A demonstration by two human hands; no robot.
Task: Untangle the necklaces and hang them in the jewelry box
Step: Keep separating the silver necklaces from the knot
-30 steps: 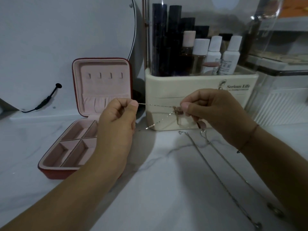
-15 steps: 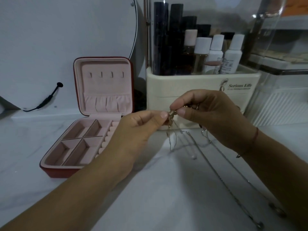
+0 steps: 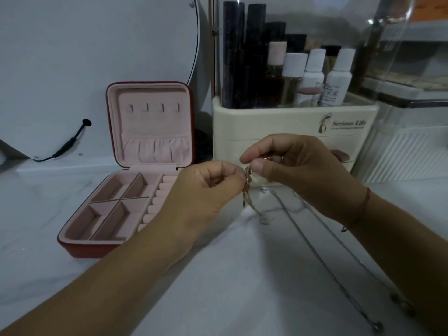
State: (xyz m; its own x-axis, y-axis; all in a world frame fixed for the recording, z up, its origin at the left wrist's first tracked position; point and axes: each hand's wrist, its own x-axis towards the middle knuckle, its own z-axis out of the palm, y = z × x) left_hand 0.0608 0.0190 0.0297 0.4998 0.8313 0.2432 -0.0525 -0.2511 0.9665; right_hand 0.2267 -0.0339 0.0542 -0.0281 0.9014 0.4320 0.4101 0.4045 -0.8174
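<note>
A gold necklace (image 3: 247,187) is bunched between both hands at the middle of the view, its loose end dangling to the tabletop. My left hand (image 3: 206,190) pinches it from the left. My right hand (image 3: 291,163) pinches its top from the right. Two thin silver necklaces (image 3: 322,253) lie stretched out on the white marble table, running toward the lower right. The red jewelry box (image 3: 135,190) stands open at the left, with pink lining, several bare hooks in its upright lid and bare compartments in its base.
A cream cosmetics organizer (image 3: 291,132) full of bottles stands right behind my hands. A round mirror (image 3: 97,57) with a black cable (image 3: 70,141) leans at the back left. Clear plastic storage (image 3: 409,141) is at the right.
My left hand moved right from a stretched-out pull on the chain to meet my right hand. The gold chain now hangs bunched between the fingertips instead of taut.
</note>
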